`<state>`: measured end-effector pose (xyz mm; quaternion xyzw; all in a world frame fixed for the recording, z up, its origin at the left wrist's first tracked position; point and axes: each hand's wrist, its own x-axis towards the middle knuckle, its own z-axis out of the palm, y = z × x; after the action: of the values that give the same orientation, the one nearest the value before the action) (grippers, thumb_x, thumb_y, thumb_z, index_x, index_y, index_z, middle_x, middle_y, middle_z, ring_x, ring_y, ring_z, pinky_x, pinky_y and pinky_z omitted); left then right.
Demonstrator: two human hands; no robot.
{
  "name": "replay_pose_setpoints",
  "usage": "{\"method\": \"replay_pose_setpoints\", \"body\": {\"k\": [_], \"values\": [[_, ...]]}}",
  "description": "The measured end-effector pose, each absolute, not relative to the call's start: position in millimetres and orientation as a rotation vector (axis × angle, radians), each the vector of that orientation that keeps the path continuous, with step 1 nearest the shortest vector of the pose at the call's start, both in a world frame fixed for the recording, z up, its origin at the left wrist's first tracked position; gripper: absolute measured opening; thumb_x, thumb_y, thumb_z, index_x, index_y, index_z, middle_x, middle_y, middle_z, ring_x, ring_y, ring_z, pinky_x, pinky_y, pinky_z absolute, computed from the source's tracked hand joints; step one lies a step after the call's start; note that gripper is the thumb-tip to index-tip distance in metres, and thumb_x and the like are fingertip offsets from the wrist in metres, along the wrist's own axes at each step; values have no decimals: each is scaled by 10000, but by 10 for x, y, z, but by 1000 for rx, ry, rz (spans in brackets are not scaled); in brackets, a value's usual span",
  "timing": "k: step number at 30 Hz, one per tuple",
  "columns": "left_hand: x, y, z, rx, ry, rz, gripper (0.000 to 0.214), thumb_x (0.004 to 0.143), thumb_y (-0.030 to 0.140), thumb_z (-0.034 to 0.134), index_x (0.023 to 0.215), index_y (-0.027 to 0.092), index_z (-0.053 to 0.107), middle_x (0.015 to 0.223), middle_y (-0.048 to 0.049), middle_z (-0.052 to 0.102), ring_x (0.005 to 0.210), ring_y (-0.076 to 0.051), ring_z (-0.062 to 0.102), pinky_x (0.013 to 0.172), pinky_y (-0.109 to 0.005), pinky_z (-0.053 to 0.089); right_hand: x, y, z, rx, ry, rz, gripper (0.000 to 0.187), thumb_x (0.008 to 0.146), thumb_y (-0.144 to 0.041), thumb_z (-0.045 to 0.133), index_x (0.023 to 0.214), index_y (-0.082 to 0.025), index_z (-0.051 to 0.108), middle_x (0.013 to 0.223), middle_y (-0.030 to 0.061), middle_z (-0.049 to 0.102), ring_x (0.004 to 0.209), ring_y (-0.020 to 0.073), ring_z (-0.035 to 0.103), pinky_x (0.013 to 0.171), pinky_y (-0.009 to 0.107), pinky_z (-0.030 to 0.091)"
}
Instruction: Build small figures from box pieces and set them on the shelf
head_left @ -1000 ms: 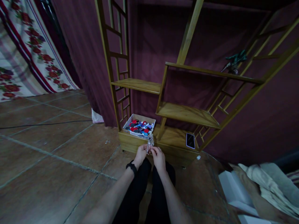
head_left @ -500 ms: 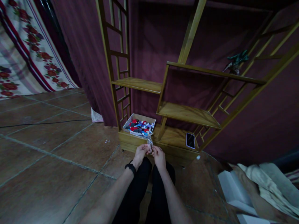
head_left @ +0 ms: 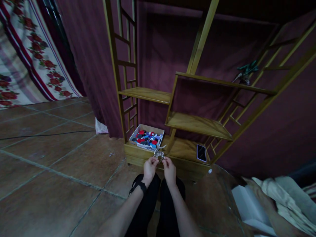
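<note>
My left hand [head_left: 150, 167] and my right hand [head_left: 169, 169] are side by side in front of my knees, both pinching a small crinkly clear wrapper [head_left: 159, 153] between their fingertips. What lies inside the wrapper is too small to make out. Just beyond the hands, a white box [head_left: 147, 137] full of several small red, blue and dark pieces sits on the bottom board of a wooden shelf unit [head_left: 195, 123]. A black band circles my left wrist.
A phone [head_left: 201, 152] lies flat on the shelf's bottom board to the right. A dark green object [head_left: 245, 70] rests on the upper shelf. White boxes [head_left: 249, 205] and a beige cloth [head_left: 286, 200] lie at the right. A black cable [head_left: 46, 134] crosses the tiled floor; maroon curtains hang behind.
My hands have moved slightly forward and up toward the shelf, still holding the wrapper, which now spreads sideways between them. The view tilted down a little.
</note>
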<state>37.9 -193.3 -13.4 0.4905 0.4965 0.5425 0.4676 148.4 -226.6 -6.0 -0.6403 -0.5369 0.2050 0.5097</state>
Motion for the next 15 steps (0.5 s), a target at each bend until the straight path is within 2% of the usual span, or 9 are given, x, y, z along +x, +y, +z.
{"method": "replay_pose_setpoints", "body": {"k": [4,7,10,15], "values": [[371,-2061,-30,1570,1422,1235,133,754,274,575,824,175,631,785,-49,675,730,-167,619,673,-252,433,1483,-2285,22,-1789,-1394,379,270,889,-364,367,987,-246,589,881,36,701,797,192,650,636,245,413],[381,-2153,48,1739,1499,1111,158,804,284,532,884,193,635,836,-58,682,766,-176,628,691,-251,421,1490,-2302,51,-1906,-1412,312,251,898,-353,357,937,-240,577,818,43,699,733,199,650,574,245,371],[399,-2208,92,1829,1511,1047,198,822,313,517,938,205,634,887,-72,682,798,-196,632,714,-266,423,1502,-2308,32,-1924,-1400,275,225,898,-330,361,872,-231,561,757,51,692,678,205,641,545,254,347],[417,-2310,167,1913,1315,1115,259,837,296,485,1046,225,620,1054,-73,655,959,-208,606,870,-296,414,1560,-2290,-27,-1826,-1289,323,193,881,-260,350,792,-230,519,710,40,676,632,189,627,531,255,364]]}}
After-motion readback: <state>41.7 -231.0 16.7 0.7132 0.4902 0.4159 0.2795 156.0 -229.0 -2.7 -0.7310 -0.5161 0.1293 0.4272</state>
